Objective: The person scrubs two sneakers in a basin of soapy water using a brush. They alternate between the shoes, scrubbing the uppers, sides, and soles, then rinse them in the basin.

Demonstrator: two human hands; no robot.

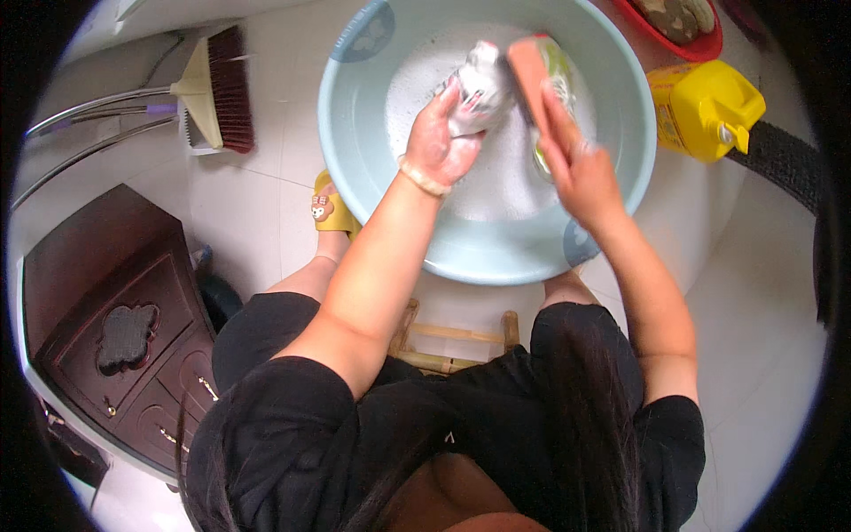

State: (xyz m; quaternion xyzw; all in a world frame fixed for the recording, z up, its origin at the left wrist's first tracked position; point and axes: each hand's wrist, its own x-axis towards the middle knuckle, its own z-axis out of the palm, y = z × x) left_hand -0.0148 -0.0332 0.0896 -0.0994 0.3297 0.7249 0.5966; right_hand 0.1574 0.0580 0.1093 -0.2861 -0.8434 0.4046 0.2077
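A large light-blue plastic basin [492, 256] of foamy water [492, 193] stands before me. My left hand [445, 136] holds a wet white shoe [480, 93] with dark and red marks above the foam; motion blur hides its details. Just to the right, my right hand [582, 163] grips a scrubbing brush with an orange-pink back [528, 70]; its bristle side faces the white shoe. Behind the brush, a green and white item [558, 63], perhaps another shoe, lies in the suds, partly covered by my right hand.
Right of the basin stands a yellow plastic jug [715, 110], with a red tub [711, 50] beyond it. A broom [226, 93] and dustpan are at the upper left, a dark wooden cabinet [106, 266] at the left. A bamboo stool [459, 332] is beneath me.
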